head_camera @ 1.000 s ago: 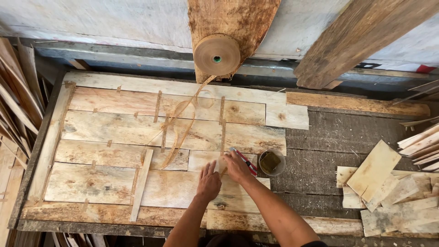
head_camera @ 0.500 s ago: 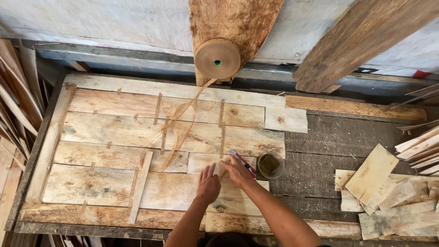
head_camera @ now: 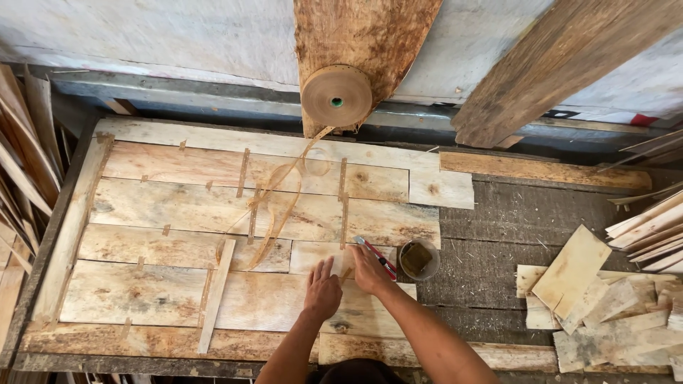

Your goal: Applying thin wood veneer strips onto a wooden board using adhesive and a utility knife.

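Pressing flat on the pale wood sheets (head_camera: 235,299), the left hand (head_camera: 324,290) lies with fingers spread and palm down, holding nothing. Just beside it, the right hand (head_camera: 368,270) rests on the same sheets with its fingers curled near a short strip of brown paper tape (head_camera: 346,274) that crosses a seam; whether it pinches the strip cannot be told. The two hands sit close together, not quite touching.

At the right hand's far side lies a red-handled knife (head_camera: 377,256), pointing slantwise, and just past that stands a small round cup (head_camera: 418,259) with something dark in it (a sponge or brush, hard to say).

The sheets are laid edge to edge across the dark desk (head_camera: 512,235), their seams bridged by more short brown strips. A narrow wooden slat (head_camera: 215,295) lies tilted over the sheets to the left of the hands. To the right, well apart, a heap of wood offcuts (head_camera: 597,299) covers the desk's corner.

Farther up, a loose ribbon of tape (head_camera: 277,206) trails over the sheets from a big brown tape roll (head_camera: 336,97), which hangs on a rough upright board (head_camera: 363,35) at the back wall. A thick beam (head_camera: 555,64) leans at the upper right.
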